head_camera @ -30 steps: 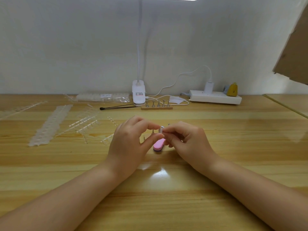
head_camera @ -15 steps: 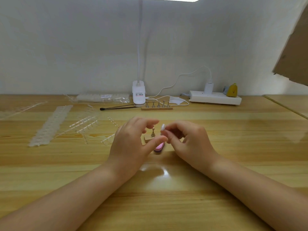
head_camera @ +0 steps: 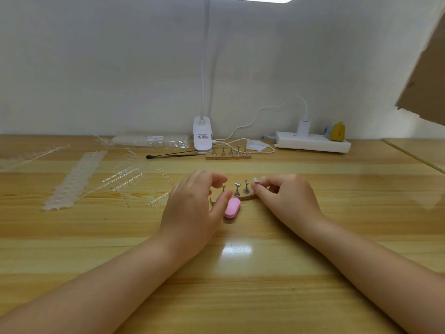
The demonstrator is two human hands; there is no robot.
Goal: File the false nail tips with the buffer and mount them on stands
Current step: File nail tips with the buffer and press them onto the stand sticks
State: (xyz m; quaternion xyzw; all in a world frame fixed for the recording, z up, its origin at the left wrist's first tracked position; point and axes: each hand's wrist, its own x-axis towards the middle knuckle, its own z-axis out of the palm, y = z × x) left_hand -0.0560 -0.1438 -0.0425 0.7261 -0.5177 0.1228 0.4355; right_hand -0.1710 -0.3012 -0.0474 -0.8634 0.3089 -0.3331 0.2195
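My right hand (head_camera: 286, 196) pinches a small pale false nail tip (head_camera: 255, 181) between thumb and forefinger, at the right end of the near wooden stand base (head_camera: 250, 195). Metal stands (head_camera: 237, 189) rise bare from that base. My left hand (head_camera: 192, 203) hovers over the base's left end with fingers loosely curled around a small stand (head_camera: 224, 188), gripping nothing I can see. The pink buffer (head_camera: 232, 208) lies flat on the table just in front of the base, beside my left thumb.
A second stand base (head_camera: 228, 157) with several metal stands sits at the back by the white clip lamp (head_camera: 202, 136). Clear nail-tip strips (head_camera: 125, 179) and a packet (head_camera: 154, 141) lie at the left. A black tool (head_camera: 168, 155) and a power strip (head_camera: 313, 143) lie along the wall.
My hands have come apart. The left hand let go of the nail tip; the right hand carried it right and down to the near base, uncovering the stands and buffer.
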